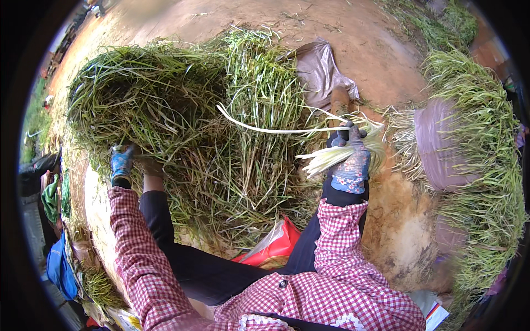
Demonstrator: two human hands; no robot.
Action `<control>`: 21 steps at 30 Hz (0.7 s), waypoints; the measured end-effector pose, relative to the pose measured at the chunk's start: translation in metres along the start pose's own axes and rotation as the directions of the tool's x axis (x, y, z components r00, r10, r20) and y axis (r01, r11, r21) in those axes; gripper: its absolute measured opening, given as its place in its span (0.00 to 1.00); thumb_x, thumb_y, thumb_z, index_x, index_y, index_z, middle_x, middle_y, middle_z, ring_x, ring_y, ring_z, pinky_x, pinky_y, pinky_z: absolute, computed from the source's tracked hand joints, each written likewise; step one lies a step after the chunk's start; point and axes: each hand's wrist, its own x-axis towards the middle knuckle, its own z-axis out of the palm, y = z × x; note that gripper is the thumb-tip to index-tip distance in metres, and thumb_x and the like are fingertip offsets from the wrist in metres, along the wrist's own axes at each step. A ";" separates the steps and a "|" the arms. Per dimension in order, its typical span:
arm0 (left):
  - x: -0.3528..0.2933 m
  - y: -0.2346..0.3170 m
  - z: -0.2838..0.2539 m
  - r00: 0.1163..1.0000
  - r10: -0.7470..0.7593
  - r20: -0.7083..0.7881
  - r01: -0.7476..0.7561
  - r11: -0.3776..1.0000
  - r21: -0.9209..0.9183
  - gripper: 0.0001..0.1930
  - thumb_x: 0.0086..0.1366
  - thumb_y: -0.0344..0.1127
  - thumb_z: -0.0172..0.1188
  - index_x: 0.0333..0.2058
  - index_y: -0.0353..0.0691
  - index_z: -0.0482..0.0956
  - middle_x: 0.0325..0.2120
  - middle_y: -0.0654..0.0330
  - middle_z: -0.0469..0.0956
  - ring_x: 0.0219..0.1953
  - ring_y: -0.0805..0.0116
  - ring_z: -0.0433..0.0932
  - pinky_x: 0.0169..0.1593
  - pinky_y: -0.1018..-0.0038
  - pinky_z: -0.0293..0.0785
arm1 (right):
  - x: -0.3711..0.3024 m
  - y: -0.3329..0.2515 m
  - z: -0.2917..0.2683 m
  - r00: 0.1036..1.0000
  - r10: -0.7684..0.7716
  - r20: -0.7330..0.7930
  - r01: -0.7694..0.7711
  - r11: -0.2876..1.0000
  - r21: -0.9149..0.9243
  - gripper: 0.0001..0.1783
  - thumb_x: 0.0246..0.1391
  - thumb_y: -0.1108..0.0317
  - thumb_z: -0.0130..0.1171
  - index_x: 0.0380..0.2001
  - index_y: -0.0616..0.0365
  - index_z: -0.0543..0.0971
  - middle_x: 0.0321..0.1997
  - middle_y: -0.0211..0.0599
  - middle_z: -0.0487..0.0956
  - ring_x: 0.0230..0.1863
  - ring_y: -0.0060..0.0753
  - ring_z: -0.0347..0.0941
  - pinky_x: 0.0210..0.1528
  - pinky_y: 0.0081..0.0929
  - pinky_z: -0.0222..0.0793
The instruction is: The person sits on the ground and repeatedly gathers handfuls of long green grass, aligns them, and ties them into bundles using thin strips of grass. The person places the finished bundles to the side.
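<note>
My right hand (353, 163), in a blue patterned glove with dark fingertips, is closed around a bunch of pale stalks (326, 160). One longer whitish stalk (265, 130) sticks out from its fingertips to the left. On the left side, my left hand (122, 163), also in a blue glove, is at the near edge of a big heap of long green leafy stalks (149, 94). Its dark fingertips are blurred against the greens, so whether they grip any stalk is hidden. More green stalks (256, 127) lie loosely upright in the middle, between my hands.
On the right lies a long row of green bundles (480, 165), partly wrapped in purplish plastic sheet (441, 143). Another purplish sheet (319, 71) lies beyond my right hand. A red plastic bag (270, 244) sits between my legs. Brown bare ground (364, 33) stretches away ahead.
</note>
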 end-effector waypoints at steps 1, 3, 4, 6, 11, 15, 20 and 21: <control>-0.014 0.016 -0.013 0.991 0.125 0.040 -0.129 0.984 0.124 0.27 0.54 0.49 0.62 0.51 0.43 0.72 0.36 0.49 0.79 0.37 0.55 0.78 0.43 0.67 0.74 | -0.003 0.003 0.004 0.999 -0.048 0.006 0.048 0.996 -0.074 0.10 0.52 0.79 0.56 0.33 0.50 0.69 0.32 0.36 0.77 0.26 0.25 0.72 0.22 0.19 0.65; -0.058 0.051 -0.047 0.958 0.243 0.154 -0.284 0.880 0.382 0.31 0.52 0.52 0.63 0.52 0.41 0.71 0.37 0.45 0.78 0.39 0.50 0.78 0.44 0.62 0.73 | -0.011 0.007 0.012 0.998 -0.061 -0.022 0.058 0.991 -0.125 0.13 0.50 0.81 0.57 0.33 0.50 0.68 0.33 0.40 0.77 0.26 0.27 0.73 0.22 0.19 0.66; -0.077 0.075 -0.066 0.950 0.196 0.245 -0.293 0.835 0.466 0.33 0.51 0.54 0.64 0.50 0.37 0.72 0.38 0.43 0.77 0.40 0.50 0.77 0.44 0.62 0.73 | -0.014 0.010 0.016 0.998 -0.051 -0.036 0.045 0.989 -0.139 0.13 0.50 0.81 0.57 0.34 0.50 0.68 0.34 0.41 0.78 0.26 0.27 0.73 0.22 0.20 0.66; -0.124 0.125 -0.083 0.949 0.259 0.178 -0.312 0.847 0.431 0.32 0.52 0.55 0.63 0.47 0.34 0.74 0.35 0.44 0.78 0.38 0.51 0.78 0.43 0.63 0.74 | -0.020 0.014 0.024 0.999 -0.023 -0.035 0.016 0.985 -0.170 0.13 0.50 0.80 0.58 0.34 0.49 0.69 0.35 0.41 0.78 0.26 0.27 0.72 0.22 0.20 0.67; -0.224 0.228 -0.006 0.386 0.922 -0.035 -0.727 0.281 -0.627 0.41 0.41 0.32 0.74 0.56 0.40 0.66 0.52 0.54 0.70 0.55 0.60 0.68 0.61 0.67 0.59 | -0.026 0.011 0.031 0.999 0.017 0.028 -0.012 0.985 -0.172 0.14 0.49 0.82 0.58 0.35 0.50 0.69 0.35 0.44 0.78 0.27 0.28 0.73 0.22 0.20 0.67; -0.260 0.220 0.080 0.277 0.793 0.543 0.194 0.507 -0.840 0.24 0.52 0.37 0.67 0.47 0.37 0.75 0.41 0.54 0.78 0.44 0.60 0.77 0.54 0.66 0.68 | -0.021 -0.007 0.023 0.996 -0.001 0.092 0.007 0.998 -0.067 0.15 0.48 0.81 0.59 0.35 0.48 0.69 0.36 0.40 0.77 0.26 0.27 0.71 0.21 0.20 0.67; -0.291 0.205 0.118 0.747 0.621 0.237 0.594 -0.464 -0.657 0.16 0.62 0.34 0.57 0.48 0.36 0.71 0.32 0.59 0.79 0.32 0.68 0.78 0.41 0.68 0.75 | -0.017 0.012 0.011 0.979 0.068 0.190 -0.041 0.989 -0.140 0.13 0.50 0.76 0.60 0.38 0.50 0.71 0.41 0.40 0.77 0.40 0.33 0.75 0.27 0.22 0.69; -0.294 0.216 0.116 0.818 0.462 0.343 0.557 -0.485 -0.674 0.14 0.60 0.35 0.60 0.44 0.39 0.75 0.32 0.64 0.79 0.33 0.70 0.77 0.43 0.71 0.73 | -0.015 0.023 0.010 0.977 0.118 0.179 -0.093 0.985 -0.142 0.14 0.50 0.77 0.60 0.39 0.52 0.70 0.43 0.43 0.78 0.42 0.37 0.76 0.29 0.23 0.71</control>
